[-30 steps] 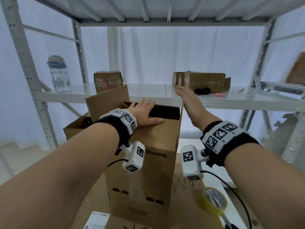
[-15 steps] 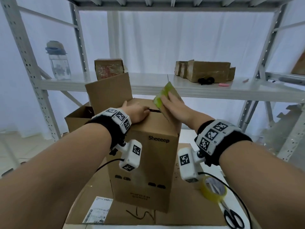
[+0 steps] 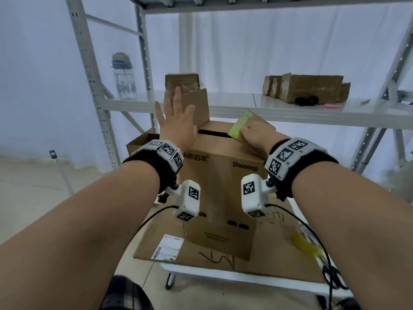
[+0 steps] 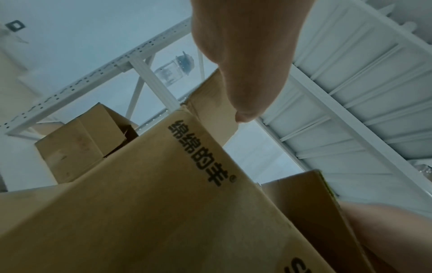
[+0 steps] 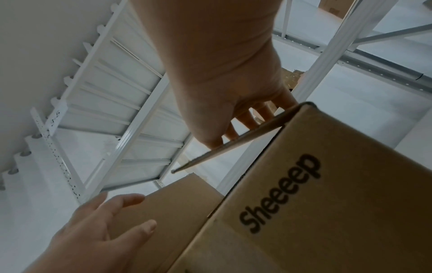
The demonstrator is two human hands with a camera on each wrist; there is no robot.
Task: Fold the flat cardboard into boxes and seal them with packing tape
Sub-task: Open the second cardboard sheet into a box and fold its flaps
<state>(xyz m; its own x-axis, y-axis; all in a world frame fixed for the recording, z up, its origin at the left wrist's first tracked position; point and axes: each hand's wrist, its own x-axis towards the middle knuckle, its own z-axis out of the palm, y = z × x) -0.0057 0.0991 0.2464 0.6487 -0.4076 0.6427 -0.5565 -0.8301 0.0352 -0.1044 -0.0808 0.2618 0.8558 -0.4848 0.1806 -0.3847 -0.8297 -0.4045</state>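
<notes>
While both arms reach over it, the upright Sheeeep box (image 3: 223, 186) is the landmark for all that follows.

Flat cardboard: a flattened sheet (image 3: 274, 249) lies under the box on a white table (image 3: 201, 272); a shipping label (image 3: 167, 249) is stuck to it, nearer than the box and to its left.

Tape roll: a yellowish roll of packing tape (image 3: 305, 243) lies on the sheet right of the box, blurred.

Scissors: black handles (image 3: 335, 278) show at the table's near right corner, blurred too.

Sheeeep box: it stands upright on the sheet, top partly closed, a dark slot open across the top between the flaps.

Right hand: the right hand (image 3: 257, 135) lies on the right top flap (image 3: 248, 126), which has a yellow-green strip along its edge, with fingers laid across the flap's upper face; I cannot tell whether they curl over its edge.

Left hand: the left hand (image 3: 176, 121) is spread wide, fingers straight, palm against the left flap (image 3: 196, 108), which stands upright.

Second box: an open carton (image 3: 143, 142) sits just behind the box's left side.

Shelf: beyond the box, a white metal rack (image 3: 290, 108) carries a clear water bottle (image 3: 124, 79) to the left, a small brown parcel (image 3: 182, 82) behind the raised flap, and wrapped brown packages (image 3: 308, 87) to the right.
</notes>
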